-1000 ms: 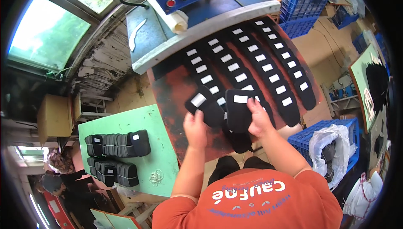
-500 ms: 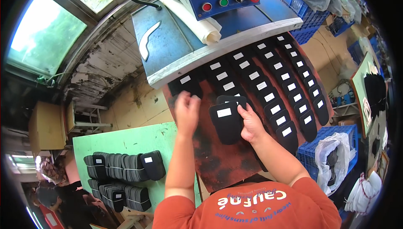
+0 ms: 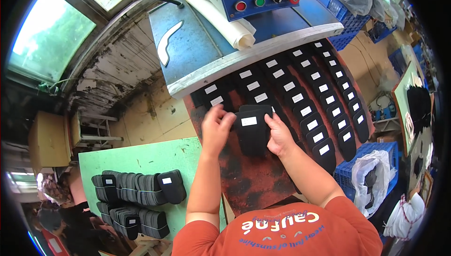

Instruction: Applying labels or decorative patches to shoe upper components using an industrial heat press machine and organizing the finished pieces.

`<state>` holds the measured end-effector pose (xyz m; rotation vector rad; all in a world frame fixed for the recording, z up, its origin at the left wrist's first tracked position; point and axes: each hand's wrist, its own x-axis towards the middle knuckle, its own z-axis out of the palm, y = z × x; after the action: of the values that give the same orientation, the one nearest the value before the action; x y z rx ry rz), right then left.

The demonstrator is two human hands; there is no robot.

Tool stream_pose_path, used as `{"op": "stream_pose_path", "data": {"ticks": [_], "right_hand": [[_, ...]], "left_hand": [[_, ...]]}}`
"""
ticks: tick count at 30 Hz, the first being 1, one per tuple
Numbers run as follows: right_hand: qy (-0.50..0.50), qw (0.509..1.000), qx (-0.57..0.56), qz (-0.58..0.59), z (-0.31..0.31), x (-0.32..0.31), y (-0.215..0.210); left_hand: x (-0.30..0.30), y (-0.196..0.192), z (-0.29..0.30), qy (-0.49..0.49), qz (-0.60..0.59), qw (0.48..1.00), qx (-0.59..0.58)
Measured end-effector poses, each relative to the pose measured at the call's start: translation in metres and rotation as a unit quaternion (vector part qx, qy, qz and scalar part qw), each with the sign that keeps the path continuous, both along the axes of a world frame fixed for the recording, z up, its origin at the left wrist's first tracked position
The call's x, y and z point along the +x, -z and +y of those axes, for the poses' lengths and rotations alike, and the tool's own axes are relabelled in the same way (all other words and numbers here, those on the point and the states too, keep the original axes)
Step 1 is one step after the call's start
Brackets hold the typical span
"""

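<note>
My right hand (image 3: 280, 136) is closed around the right edge of a small stack of black, round-ended flat pads (image 3: 252, 138). The top pad bears a white label. My left hand (image 3: 217, 128) is beside the stack's upper left corner. Its fingers are bent, with a gap between thumb and fingertips and nothing visible held. Just beyond those fingertips, a labelled black pad (image 3: 224, 102) lies in the leftmost row, overlapping another one. More labelled pads (image 3: 324, 156) lie in overlapping rows on the reddish-brown, dark-stained board (image 3: 256, 188).
A blue press machine (image 3: 256, 2) with a silver-edged plate (image 3: 263, 52) stands over the board's far end. At left, a green table (image 3: 141, 155) carries tied bundles of black pads (image 3: 141, 188). A blue crate (image 3: 345, 174) with a plastic bag stands at right.
A second labelled pad now shows in the leftmost row. My left hand has moved right and slightly down, toward the stack. The right hand keeps its hold on the stack.
</note>
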<state>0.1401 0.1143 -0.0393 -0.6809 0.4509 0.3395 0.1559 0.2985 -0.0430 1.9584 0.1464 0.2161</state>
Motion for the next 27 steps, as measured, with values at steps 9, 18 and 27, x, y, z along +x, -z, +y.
{"op": "stream_pose_path", "data": {"ticks": [9, 18, 27], "right_hand": [[-0.008, 0.996, 0.088, 0.010, -0.022, 0.006, -0.011], [-0.023, 1.000, -0.001, 0.001, -0.009, -0.008, -0.017], [-0.102, 0.989, -0.095, -0.047, -0.009, -0.033, -0.016]], "left_hand": [[-0.001, 0.024, 0.035, -0.105, 0.048, 0.992, -0.052], [-0.049, 0.002, -0.012, -0.108, 0.062, 0.970, -0.210], [-0.073, 0.004, -0.023, -0.057, 0.028, 0.984, -0.166]]}}
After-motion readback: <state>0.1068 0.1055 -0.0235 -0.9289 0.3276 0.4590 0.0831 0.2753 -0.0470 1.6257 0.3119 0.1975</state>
